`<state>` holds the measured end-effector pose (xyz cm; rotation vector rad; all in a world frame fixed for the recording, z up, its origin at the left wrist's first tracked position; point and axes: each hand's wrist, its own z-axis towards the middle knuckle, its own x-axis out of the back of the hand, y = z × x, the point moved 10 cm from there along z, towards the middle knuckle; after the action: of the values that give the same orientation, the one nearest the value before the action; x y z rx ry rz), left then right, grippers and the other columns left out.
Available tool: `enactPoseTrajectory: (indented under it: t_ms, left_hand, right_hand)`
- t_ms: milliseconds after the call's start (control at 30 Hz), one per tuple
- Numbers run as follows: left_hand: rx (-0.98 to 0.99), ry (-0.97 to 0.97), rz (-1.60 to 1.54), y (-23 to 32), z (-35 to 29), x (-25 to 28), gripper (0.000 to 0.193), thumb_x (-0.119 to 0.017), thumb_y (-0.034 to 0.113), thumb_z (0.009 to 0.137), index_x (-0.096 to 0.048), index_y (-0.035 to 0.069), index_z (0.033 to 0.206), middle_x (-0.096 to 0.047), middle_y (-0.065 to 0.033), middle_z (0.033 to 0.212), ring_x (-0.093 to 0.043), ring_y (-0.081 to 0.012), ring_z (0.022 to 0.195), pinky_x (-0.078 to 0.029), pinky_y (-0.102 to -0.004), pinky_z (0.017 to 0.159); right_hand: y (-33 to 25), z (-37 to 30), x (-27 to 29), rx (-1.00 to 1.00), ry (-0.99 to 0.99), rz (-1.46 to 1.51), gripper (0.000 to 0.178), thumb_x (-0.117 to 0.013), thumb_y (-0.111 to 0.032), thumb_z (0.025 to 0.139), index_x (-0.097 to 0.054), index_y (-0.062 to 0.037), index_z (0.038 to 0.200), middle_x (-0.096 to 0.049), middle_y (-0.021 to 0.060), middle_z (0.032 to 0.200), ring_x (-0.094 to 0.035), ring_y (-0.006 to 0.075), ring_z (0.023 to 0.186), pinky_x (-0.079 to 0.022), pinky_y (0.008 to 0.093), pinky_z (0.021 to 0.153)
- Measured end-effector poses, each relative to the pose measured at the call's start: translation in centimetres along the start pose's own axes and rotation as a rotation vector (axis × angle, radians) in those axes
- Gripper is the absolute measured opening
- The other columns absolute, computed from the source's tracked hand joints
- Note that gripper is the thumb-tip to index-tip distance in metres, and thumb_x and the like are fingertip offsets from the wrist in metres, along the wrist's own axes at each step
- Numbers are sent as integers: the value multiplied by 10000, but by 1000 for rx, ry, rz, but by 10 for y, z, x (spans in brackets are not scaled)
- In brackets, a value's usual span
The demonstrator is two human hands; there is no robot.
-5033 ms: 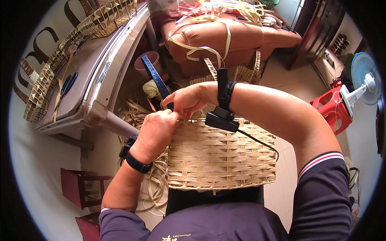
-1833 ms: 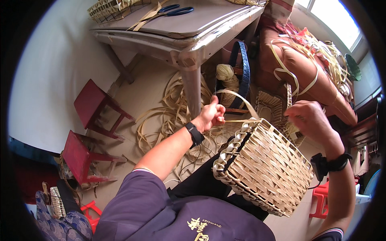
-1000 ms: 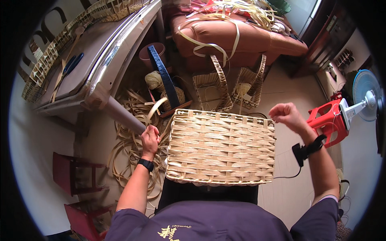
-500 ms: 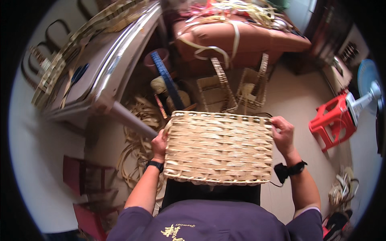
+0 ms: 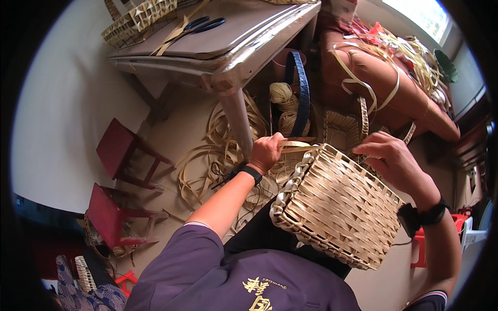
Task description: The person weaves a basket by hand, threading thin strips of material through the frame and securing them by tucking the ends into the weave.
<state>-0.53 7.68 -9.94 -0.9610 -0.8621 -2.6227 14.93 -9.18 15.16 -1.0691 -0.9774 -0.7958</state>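
A pale woven basket (image 5: 345,205) rests tilted on my lap, one broad woven side facing up. White bits show along its left edge. My left hand (image 5: 267,153) is closed on a flat pale weaving strip (image 5: 296,143) that runs to the basket's upper left corner. At the far edge of the basket, my right hand (image 5: 395,161) has its fingers bent together; what they pinch, if anything, is hidden.
A table (image 5: 197,57) with scissors (image 5: 199,27) stands ahead left. Loose strips (image 5: 199,166) and balls of strip (image 5: 281,93) lie beyond my left hand. Two dark red stools (image 5: 118,150) are at left, a strip-covered brown sofa (image 5: 378,67) far right.
The basket has turned and tilted clockwise, and its left end has left my left hand, which now grips a strip. My right hand has shifted along the far edge. The view has swung left.
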Motion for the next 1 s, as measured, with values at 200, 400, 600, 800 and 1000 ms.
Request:
enactPoseTrajectory:
  t_ms: [200,400,600,800,1000]
  left_hand:
    - [6,-29,-51,-5,7,-23,233,-526,331,1058,-622,137,971,-673,-146,717,-697,-358,677,-542,-461,580]
    - [66,-124,-44,-8,7,-43,256,-532,331,1052,-576,115,922,-693,-145,715,-702,-356,665,-560,-457,598]
    - [76,-184,-86,-2,13,-54,276,-528,362,1059,-601,125,937,-692,-151,720,-706,-377,696,-551,-481,604]
    - [81,-202,-101,3,21,-56,245,-589,368,1025,-602,130,970,-704,-141,742,-707,-381,714,-555,-487,636]
    - [191,-182,-75,-1,35,-33,522,-814,233,819,-585,93,1266,-567,-169,1198,-623,-371,1090,-520,-458,950]
  right_hand:
    - [2,59,-58,120,-110,113,300,-679,85,761,-783,-53,1006,-678,110,912,-662,315,893,-553,408,798]
    - [15,71,-89,93,-213,183,268,-689,66,757,-797,-55,970,-675,97,889,-667,292,871,-555,398,788]
    - [22,79,-87,81,-205,175,243,-696,17,774,-783,-34,996,-678,117,903,-672,309,858,-556,393,794]
    - [30,76,-89,75,-243,207,210,-692,-3,786,-764,-19,983,-673,133,935,-675,327,891,-553,413,812]
    - [38,72,-104,28,-365,189,247,-636,20,770,-726,-25,996,-653,154,998,-653,350,977,-536,441,880]
